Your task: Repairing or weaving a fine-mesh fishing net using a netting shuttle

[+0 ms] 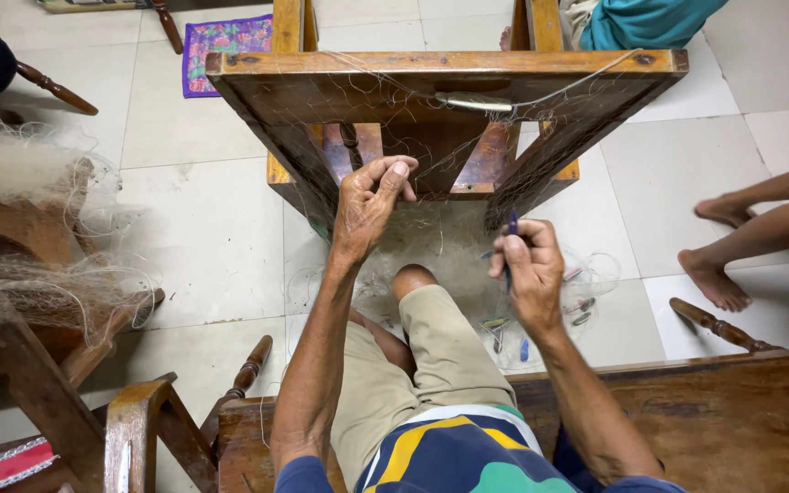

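From the head view, we see the left hand (369, 203) pinching the fine fishing net (445, 239), pulling it taut where it hangs from the wooden chair frame (440, 78). The right hand (530, 269) has its grip closed on a dark blue netting needle (511, 224), held upright beside the mesh. Another person's bare feet (719, 274) rest on the tiled floor (212, 237).

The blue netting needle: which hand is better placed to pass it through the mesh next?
Likely the right hand: it already grips the blue netting needle beside the net. The left hand pinches mesh taut.
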